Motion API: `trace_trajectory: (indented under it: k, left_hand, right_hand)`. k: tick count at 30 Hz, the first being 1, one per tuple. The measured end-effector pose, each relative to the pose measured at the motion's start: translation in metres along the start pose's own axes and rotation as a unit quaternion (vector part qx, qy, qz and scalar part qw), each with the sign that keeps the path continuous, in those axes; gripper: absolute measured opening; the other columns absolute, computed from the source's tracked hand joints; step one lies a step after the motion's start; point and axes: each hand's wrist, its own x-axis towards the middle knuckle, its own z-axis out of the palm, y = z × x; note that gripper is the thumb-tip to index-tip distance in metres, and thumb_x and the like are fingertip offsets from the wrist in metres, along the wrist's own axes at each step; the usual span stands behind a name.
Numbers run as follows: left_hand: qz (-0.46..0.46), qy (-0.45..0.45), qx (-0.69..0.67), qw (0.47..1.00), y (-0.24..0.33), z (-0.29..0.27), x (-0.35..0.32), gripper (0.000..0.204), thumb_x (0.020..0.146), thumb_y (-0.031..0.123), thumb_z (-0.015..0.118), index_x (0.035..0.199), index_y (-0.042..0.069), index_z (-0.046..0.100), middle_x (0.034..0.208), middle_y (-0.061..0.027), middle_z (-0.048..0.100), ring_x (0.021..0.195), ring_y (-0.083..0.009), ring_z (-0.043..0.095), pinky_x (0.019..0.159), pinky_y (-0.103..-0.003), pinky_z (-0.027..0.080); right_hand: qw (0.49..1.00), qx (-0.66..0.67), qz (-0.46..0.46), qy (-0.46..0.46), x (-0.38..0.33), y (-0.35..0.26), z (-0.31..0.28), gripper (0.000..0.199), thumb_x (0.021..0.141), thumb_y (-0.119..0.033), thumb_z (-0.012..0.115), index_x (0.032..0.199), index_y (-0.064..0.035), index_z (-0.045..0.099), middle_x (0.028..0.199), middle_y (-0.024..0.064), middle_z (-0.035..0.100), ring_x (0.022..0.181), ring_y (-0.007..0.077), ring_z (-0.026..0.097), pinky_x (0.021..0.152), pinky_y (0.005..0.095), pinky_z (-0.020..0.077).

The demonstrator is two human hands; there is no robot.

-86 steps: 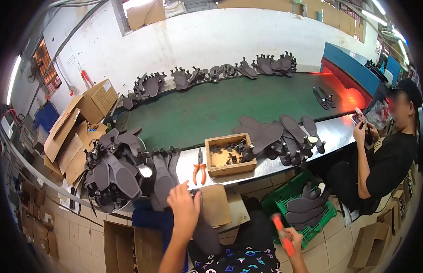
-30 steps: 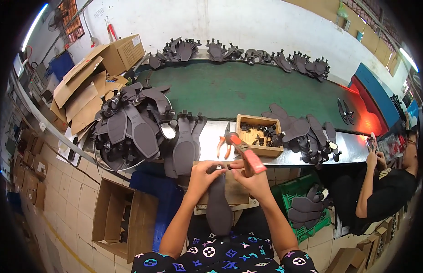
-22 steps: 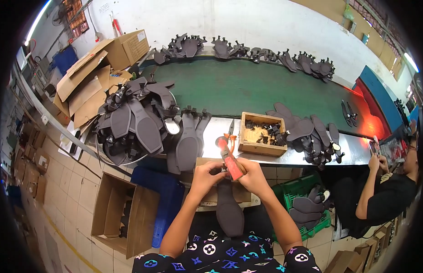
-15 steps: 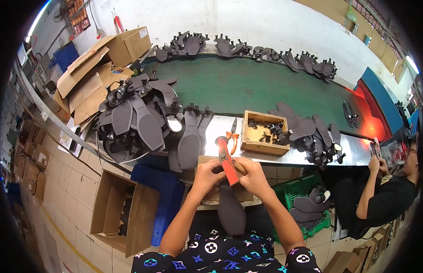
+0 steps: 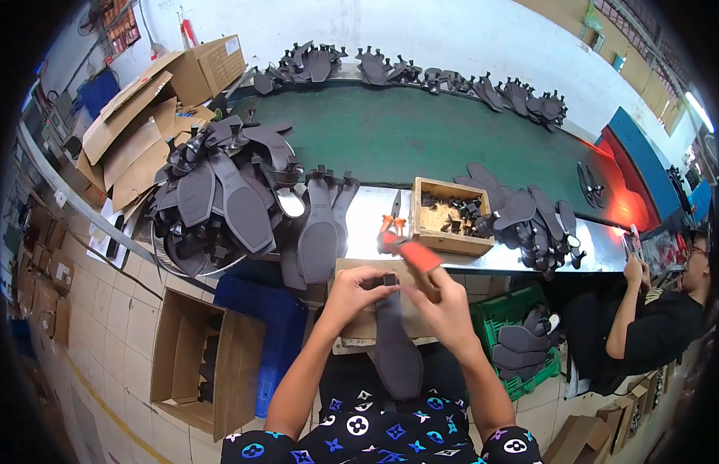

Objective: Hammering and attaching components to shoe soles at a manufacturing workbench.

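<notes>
A dark grey shoe sole [image 5: 398, 363] lies upside down in front of me, its wide end toward my body. At its far end stands a small black heel [image 5: 391, 279], pinched by the fingertips of my left hand [image 5: 353, 298]. My right hand [image 5: 446, 311] is closed around a hammer [image 5: 418, 256] with a red head, smeared by motion. The hammer head is tilted to the far side, just beyond the heel and apart from it. Most of the handle is hidden by my fingers. Under the sole's heel end is a brown work block [image 5: 359, 329].
A wooden box [image 5: 452, 243] of small black heel parts and orange-handled pliers [image 5: 396, 216] sit ahead. Heeled soles fill a basket [image 5: 178, 267] at left and a green crate [image 5: 483, 317] at right. Beyond runs a green conveyor belt [image 5: 359, 131]. A co-worker [image 5: 661, 325] sits at right.
My right hand has turned the hammer and moved slightly right, so its red head swung away from over the heel. The heel now shows between my left fingertips.
</notes>
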Motion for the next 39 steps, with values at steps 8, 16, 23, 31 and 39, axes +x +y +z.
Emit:
trace_trajectory:
  k: [8, 16, 23, 31, 39]
  left_hand:
    - [-0.004, -0.043, -0.044, 0.998, 0.008, 0.002, 0.005, 0.023, 0.079, 0.006, 0.078, 0.101, 0.0, 0.076, 0.097, -0.0061, 0.075, 0.087, -0.0095, 0.066, 0.082, -0.026, 0.052]
    - [0.1, -0.02, 0.23, 0.968, -0.006, 0.002, -0.015, 0.098, 0.078, 0.034, 0.081, 0.148, -0.009, 0.028, 0.119, -0.0143, 0.069, 0.124, -0.031, 0.055, 0.116, -0.043, 0.029]
    - [0.079, 0.006, 0.312, 0.947, -0.027, -0.008, -0.015, 0.105, 0.082, 0.043, 0.074, 0.149, -0.012, 0.016, 0.134, -0.0093, 0.062, 0.131, -0.0286, 0.051, 0.121, -0.054, 0.008]
    - [0.136, 0.028, 0.364, 0.921, -0.013, 0.001, -0.026, 0.047, 0.081, 0.041, 0.072, 0.122, 0.018, 0.068, 0.125, -0.0019, 0.068, 0.127, -0.0241, 0.056, 0.12, -0.06, 0.011]
    - [0.089, -0.118, -0.019, 0.989, 0.065, 0.001, -0.111, 0.021, 0.089, 0.018, 0.069, 0.093, -0.003, 0.067, 0.082, -0.0151, 0.063, 0.071, -0.0298, 0.063, 0.063, -0.037, 0.049]
  right_hand:
    - [0.993, -0.105, -0.052, 0.021, -0.051, -0.03, -0.014, 0.04, 0.096, -0.007, 0.061, 0.132, 0.0044, 0.051, 0.103, 0.028, 0.064, 0.087, 0.0411, 0.067, 0.073, 0.0406, 0.0529]
    - [0.976, -0.145, -0.136, 0.092, -0.058, -0.058, -0.019, 0.018, 0.094, -0.01, 0.064, 0.103, 0.0053, 0.061, 0.082, 0.0126, 0.065, 0.067, 0.0213, 0.063, 0.061, 0.0322, 0.0493]
    - [0.947, -0.264, -0.161, 0.09, -0.045, -0.045, -0.015, 0.023, 0.096, -0.013, 0.062, 0.113, 0.0014, 0.06, 0.067, 0.0138, 0.056, 0.054, 0.0231, 0.052, 0.054, 0.0334, 0.0454]
    - [0.977, -0.191, -0.089, 0.028, -0.062, -0.016, 0.011, 0.034, 0.089, -0.001, 0.061, 0.122, 0.0048, 0.06, 0.106, 0.0247, 0.067, 0.081, 0.0353, 0.069, 0.07, 0.0361, 0.0553]
    - [0.956, -0.249, -0.156, 0.019, -0.035, -0.008, -0.014, 0.044, 0.09, -0.004, 0.065, 0.133, -0.0029, 0.054, 0.095, 0.0147, 0.065, 0.07, 0.0335, 0.065, 0.062, 0.043, 0.0514]
